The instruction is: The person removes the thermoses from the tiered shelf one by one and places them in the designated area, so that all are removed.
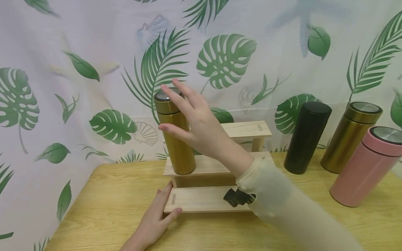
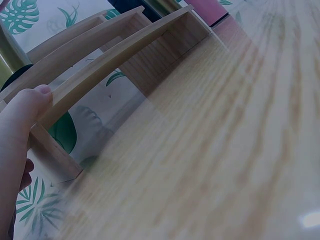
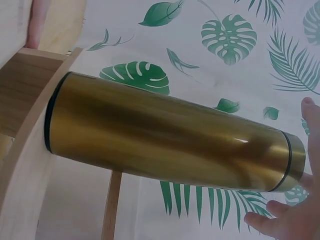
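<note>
A gold vacuum flask point(image 1: 179, 150) stands upright on the left end of the middle tier of a light wooden step stand point(image 1: 198, 198). My right hand point(image 1: 202, 123) is beside the flask's upper part, fingers spread and straight. In the right wrist view a gap shows between some fingertips point(image 3: 255, 218) and the flask point(image 3: 165, 132); whether any finger touches its lid is hard to tell. My left hand point(image 1: 154, 218) grips the left end of the lowest tier. Its thumb point(image 2: 37, 97) lies over the board's edge, while the other fingers are partly hidden behind the side panel point(image 2: 55, 155).
Right of the stand, on the wooden table point(image 1: 125, 188), are a black flask point(image 1: 306, 139), another gold flask point(image 1: 348, 139) and a pink flask point(image 1: 364, 167). A leaf-patterned curtain point(image 1: 110, 87) hangs behind. A black buckle point(image 1: 235, 197) hangs at my right wrist, over the lowest tier.
</note>
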Tool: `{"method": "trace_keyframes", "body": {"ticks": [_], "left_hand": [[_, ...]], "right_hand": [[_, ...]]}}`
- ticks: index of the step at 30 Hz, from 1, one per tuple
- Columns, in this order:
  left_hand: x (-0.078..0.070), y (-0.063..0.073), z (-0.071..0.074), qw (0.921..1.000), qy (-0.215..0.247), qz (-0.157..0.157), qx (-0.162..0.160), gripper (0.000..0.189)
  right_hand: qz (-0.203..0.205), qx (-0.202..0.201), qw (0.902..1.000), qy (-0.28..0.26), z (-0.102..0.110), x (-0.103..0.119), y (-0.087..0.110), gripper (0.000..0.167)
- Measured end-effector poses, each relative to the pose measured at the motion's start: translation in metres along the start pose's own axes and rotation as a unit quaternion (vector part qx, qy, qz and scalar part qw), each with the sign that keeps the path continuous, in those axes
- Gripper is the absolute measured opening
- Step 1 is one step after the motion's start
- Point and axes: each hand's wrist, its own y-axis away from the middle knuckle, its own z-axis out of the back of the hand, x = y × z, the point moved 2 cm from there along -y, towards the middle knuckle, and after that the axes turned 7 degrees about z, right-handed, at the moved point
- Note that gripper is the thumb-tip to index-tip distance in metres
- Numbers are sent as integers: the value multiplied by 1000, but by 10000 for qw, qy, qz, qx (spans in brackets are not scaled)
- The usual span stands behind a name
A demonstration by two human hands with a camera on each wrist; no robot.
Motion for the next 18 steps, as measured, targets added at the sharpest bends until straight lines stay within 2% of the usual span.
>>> {"method": "trace_keyframes", "body": {"ticks": [6, 12, 18], "left_hand": [[0, 0, 1, 10000, 8, -35, -7, 78], [1, 0, 0, 9999, -58, -63, -64, 78], [0, -1, 0, 9994, -18, -289, -164, 78]], "right_hand": [[-31, 35, 10000, -68, -8, -2, 0, 62], [257, -445, 9984, -243, -7, 0, 4, 55], [374, -915, 9941, -437, -3, 4, 9, 52]]}}
